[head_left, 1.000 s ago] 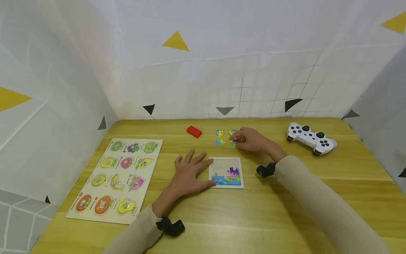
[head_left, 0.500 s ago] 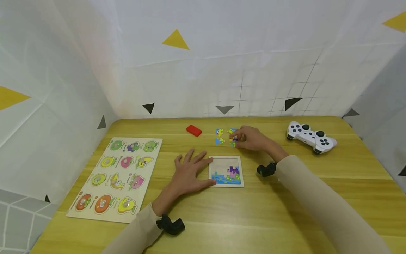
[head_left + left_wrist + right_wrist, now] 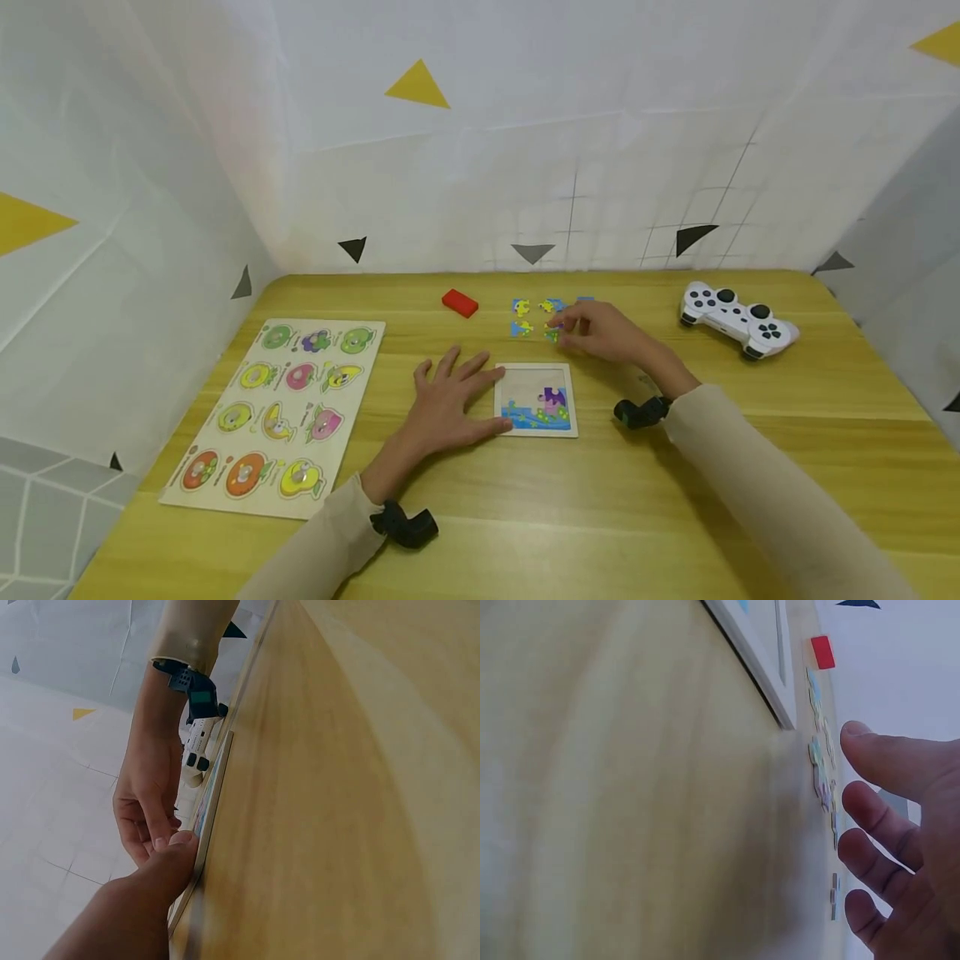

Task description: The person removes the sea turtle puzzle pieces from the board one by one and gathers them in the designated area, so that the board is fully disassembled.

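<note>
A square puzzle tray (image 3: 534, 381) lies mid-table, with blue and purple pieces (image 3: 542, 414) filling its lower part. My left hand (image 3: 447, 412) rests with spread fingers on the tray's left edge; its thumb presses the near corner in the left wrist view. Beyond the tray lie several loose jigsaw pieces (image 3: 521, 328), mostly yellow and blue. My right hand (image 3: 609, 335) hovers over the right-hand ones, its fingertips next to a purple and green piece (image 3: 552, 335). In the right wrist view its thumb (image 3: 885, 757) and loosely bent fingers stand apart with nothing between them.
A wooden fruit puzzle board (image 3: 288, 400) lies at the left. Toward the back sits a small red block (image 3: 460, 302). A white game controller (image 3: 738, 319) rests at the back right. White sheeting (image 3: 465, 183) hangs behind the table.
My right hand has shifted slightly right and back from the loose pieces, and a blue piece now shows behind it. The left hand stays on the tray. The head view has tilted slightly.
</note>
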Demonstrator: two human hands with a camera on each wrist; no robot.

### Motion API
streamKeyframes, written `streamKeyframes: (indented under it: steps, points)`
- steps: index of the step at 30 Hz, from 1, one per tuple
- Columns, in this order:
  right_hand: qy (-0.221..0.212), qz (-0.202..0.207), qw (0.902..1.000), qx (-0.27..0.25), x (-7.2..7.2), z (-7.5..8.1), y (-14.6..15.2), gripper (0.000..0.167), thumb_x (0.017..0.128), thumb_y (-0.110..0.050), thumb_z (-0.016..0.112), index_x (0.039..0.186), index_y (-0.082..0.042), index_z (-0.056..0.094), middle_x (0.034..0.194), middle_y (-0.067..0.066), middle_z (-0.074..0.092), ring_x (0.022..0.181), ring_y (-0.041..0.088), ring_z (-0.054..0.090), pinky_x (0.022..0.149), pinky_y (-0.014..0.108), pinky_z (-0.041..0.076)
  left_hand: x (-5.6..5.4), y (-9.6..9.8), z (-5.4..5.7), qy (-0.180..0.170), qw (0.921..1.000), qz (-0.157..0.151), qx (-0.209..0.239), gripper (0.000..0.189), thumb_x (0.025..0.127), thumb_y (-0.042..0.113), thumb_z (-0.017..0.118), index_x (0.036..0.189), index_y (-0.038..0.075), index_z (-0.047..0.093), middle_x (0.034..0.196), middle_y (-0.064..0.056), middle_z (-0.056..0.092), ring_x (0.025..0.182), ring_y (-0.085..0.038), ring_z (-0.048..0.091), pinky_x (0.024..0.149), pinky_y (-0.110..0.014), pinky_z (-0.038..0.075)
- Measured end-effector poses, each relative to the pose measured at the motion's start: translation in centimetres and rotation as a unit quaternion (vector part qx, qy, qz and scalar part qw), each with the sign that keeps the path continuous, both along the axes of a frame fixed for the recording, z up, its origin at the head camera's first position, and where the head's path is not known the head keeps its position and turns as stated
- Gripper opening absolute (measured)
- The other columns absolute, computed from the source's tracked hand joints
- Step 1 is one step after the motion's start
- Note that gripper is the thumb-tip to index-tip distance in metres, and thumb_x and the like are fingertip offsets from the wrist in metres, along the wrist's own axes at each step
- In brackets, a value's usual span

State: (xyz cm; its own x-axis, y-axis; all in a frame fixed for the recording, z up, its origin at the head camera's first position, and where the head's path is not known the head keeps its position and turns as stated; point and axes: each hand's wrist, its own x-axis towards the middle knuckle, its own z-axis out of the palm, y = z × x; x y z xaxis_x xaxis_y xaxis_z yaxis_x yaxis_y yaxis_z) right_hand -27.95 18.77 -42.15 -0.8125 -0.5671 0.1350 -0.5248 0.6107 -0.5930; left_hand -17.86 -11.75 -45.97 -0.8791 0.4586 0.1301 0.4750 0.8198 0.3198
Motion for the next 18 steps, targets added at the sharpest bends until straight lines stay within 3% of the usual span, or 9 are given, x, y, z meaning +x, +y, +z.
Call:
streamKeyframes:
  steps: [9, 18]
  points:
    - [-0.041, -0.018, 0.998, -0.044, 1.7, -0.6, 0.9, 0.032, 0.094, -0.013, 0.073, 0.126, -0.01, 0.072, 0.101, 0.008, 0.071, 0.081, 0.018, 0.06, 0.072, 0.03, 0.051, -0.1, 0.1, 0.2, 0.003, 1.0, -0.001, -0.008, 0.079, 0.083, 0.079, 0.057, 0.151, 0.04, 0.047, 0.166, 0.005, 0.036, 0.157, -0.038, 0.017, 0.113, -0.072, 0.012]
    - [-0.035, -0.016, 0.9972, -0.064, 2.6, -1.2, 1.6, 0.031, 0.094, -0.012, 0.074, 0.125, -0.009, 0.071, 0.098, 0.006, 0.07, 0.077, 0.016, 0.057, 0.069, 0.026, 0.049, 0.0, 0.1, 0.2, -0.002, 1.0, -0.001, -0.005, 0.079, 0.082, 0.08, 0.057, 0.151, 0.041, 0.047, 0.166, 0.007, 0.034, 0.158, -0.038, 0.016, 0.114, -0.071, 0.011]
